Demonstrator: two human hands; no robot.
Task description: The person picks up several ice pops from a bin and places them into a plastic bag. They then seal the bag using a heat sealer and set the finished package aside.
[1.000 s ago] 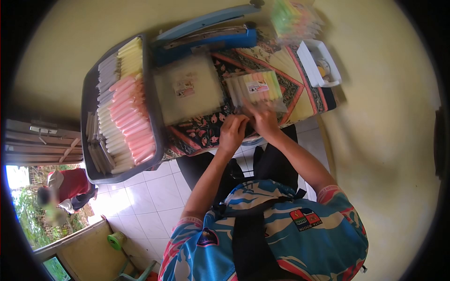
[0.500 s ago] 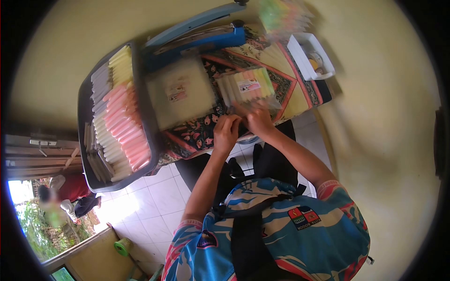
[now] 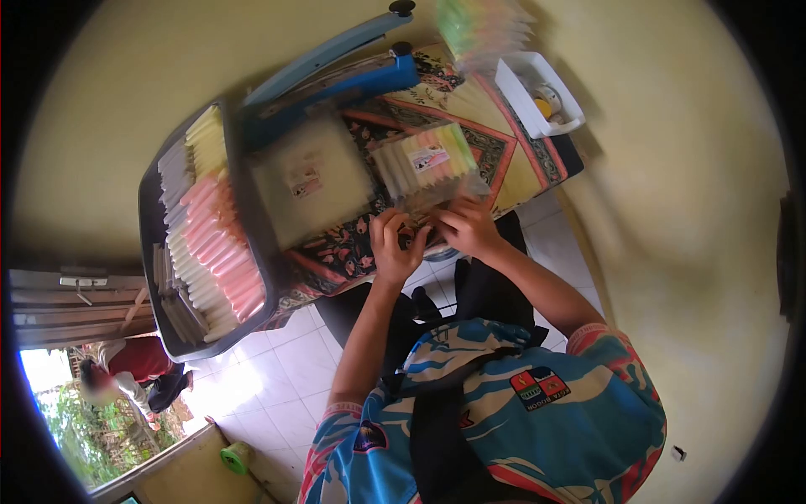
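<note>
A clear plastic bag (image 3: 420, 193) lies on the patterned cloth, filled with a row of grey, pink, yellow and green sticks (image 3: 449, 164) and a printed label (image 3: 429, 158). My right hand (image 3: 467, 227) is closed at the bag's near edge, its fingertips on the plastic. Just left of it, my left hand (image 3: 398, 248) has bent fingers with the thumb apart from them, near the same edge. Flat clear bags (image 3: 306, 176) with a similar label are stacked to the left.
A dark tub (image 3: 252, 252) of wrapped pink, white, yellow and grey sticks stands at left. Behind lies a blue heat sealer (image 3: 336, 88) with its arm raised. A white box (image 3: 537, 109) and filled packs (image 3: 483, 29) are at back right. Another person (image 3: 138, 365) is outside the doorway.
My hands have moved slightly apart at the bag's edge, and my left thumb has spread from the fingers. The whole view has shifted a little. The person outside has changed posture.
</note>
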